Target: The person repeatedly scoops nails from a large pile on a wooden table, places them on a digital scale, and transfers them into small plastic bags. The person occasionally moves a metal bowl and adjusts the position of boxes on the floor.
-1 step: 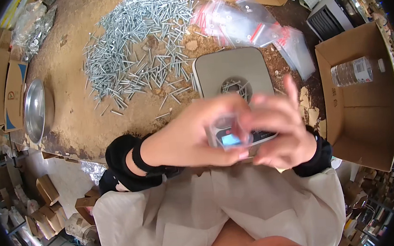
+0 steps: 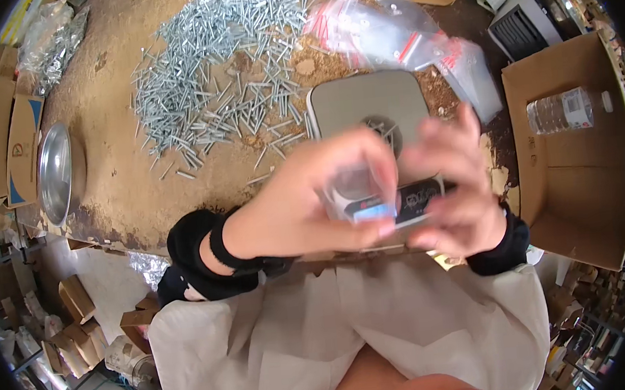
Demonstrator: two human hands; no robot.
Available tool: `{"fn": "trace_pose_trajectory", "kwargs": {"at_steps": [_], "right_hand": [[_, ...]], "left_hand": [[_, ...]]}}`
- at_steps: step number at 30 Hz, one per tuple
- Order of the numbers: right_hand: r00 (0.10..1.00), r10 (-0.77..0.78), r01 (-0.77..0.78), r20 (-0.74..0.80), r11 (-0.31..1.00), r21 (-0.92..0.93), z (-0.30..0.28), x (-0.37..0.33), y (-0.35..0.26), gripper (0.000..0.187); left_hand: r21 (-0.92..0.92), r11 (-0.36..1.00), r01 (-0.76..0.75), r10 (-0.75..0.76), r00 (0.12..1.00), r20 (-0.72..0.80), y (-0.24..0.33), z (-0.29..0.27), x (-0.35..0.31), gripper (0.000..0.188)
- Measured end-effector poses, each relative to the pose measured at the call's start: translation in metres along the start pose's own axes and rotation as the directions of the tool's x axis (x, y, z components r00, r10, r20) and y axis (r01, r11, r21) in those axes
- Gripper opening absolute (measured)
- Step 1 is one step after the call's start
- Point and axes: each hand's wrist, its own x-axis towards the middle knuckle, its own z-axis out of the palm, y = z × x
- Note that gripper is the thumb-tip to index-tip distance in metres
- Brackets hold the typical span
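My left hand (image 2: 313, 199) is curled in front of the kitchen-type scale (image 2: 334, 107), its thumb and fingers closed round what looks like a clear plastic bag (image 2: 352, 184). The bag is see-through and blurred, so its shape is hard to tell. Just to its right, my right hand (image 2: 460, 186) is smeared by motion, fingers and thumb apart with nothing visible between them. Between the hands shows the scale's dark front panel. A dark round dish (image 2: 381, 131) with a few silver nails or screws in it sits on the grey platform, partly hidden by the left fingers.
A large pile of silver nails or screws (image 2: 199, 86) spreads behind and left of the scale. Clear zip bags (image 2: 388, 36) with red strips lie behind it. A steel bowl (image 2: 57, 176) stands at left. An open carton (image 2: 579, 186) holding a plastic bottle (image 2: 559, 112) stands at right.
My right hand has drawn away from my left, widening the gap between them. My left hand stays nearly in place with the clear bag.
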Motion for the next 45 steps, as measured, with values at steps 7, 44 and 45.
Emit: {"fn": "trace_pose_trajectory", "kwargs": {"at_steps": [7,44,45], "right_hand": [[0.963,0.246,-0.232,-0.114,0.965,0.121,0.003,-0.005,0.034,0.097],[0.918,0.305,-0.264,-0.253,0.947,0.182,0.001,-0.007,0.018,0.089],[0.927,0.263,-0.239,-0.267,0.964,0.118,0.003,-0.009,0.02,0.089]], "left_hand": [[0.267,0.939,-0.218,0.333,0.777,-0.535,-0.003,-0.017,0.005,0.039],[-0.081,0.995,0.063,-0.062,0.998,0.011,-0.047,0.022,0.038,0.062],[-0.103,0.994,0.031,-0.03,1.0,0.008,-0.046,0.022,0.039,0.063]]}}
